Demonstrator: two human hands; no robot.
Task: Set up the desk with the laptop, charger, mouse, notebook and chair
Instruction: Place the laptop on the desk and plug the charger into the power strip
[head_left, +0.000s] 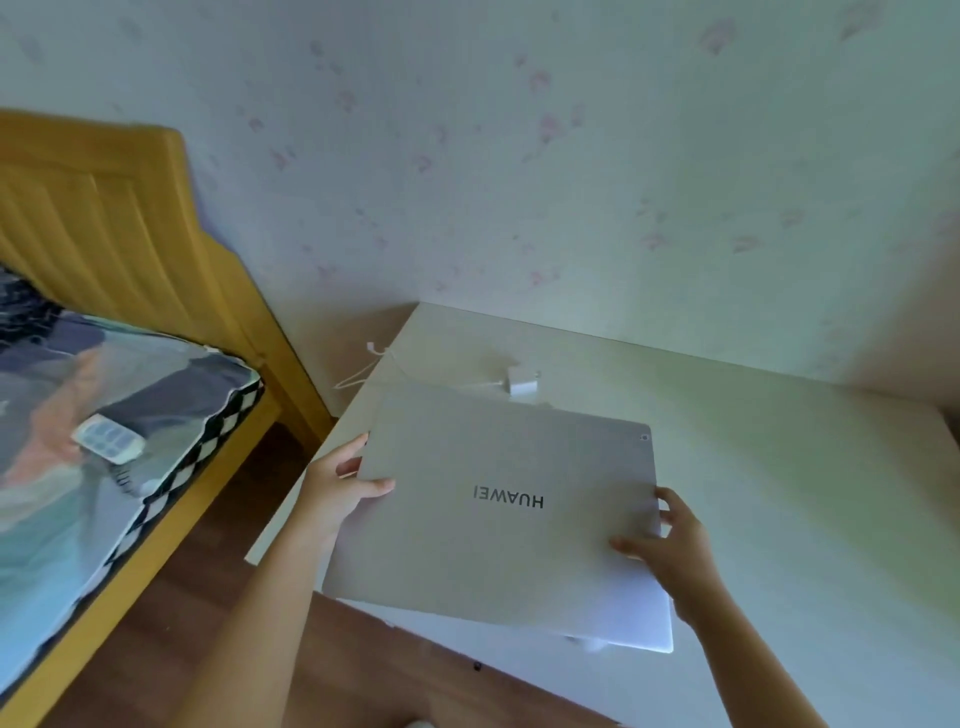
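Pale wallpaper with faint pink flower prints (519, 156) fills the upper half of the view, from 10 to 2 o'clock. At 9 o'clock stands a yellow wooden bed with a ribbed headboard (104, 218), its mattress under a patterned cover with a checkered black-and-white edge. A white rectangular tabletop (779, 467) spreads from the centre toward 4 o'clock, set against the wall. Over its near left corner, at about 6 o'clock from the centre, is a closed silver laptop with a dark logo on its lid (493, 499), its front edge jutting past the tabletop's rim over the brown wood floor (208, 597). The left hand (337, 488) grips the laptop's left edge, thumb on the lid; the right hand (670, 540) grips its right edge, thumb on top. A white charger block with a thin white cable (522, 382) lies on the tabletop just beyond the laptop, at 12 o'clock from it. A small white remote with blue buttons (109, 439) rests on the bed.
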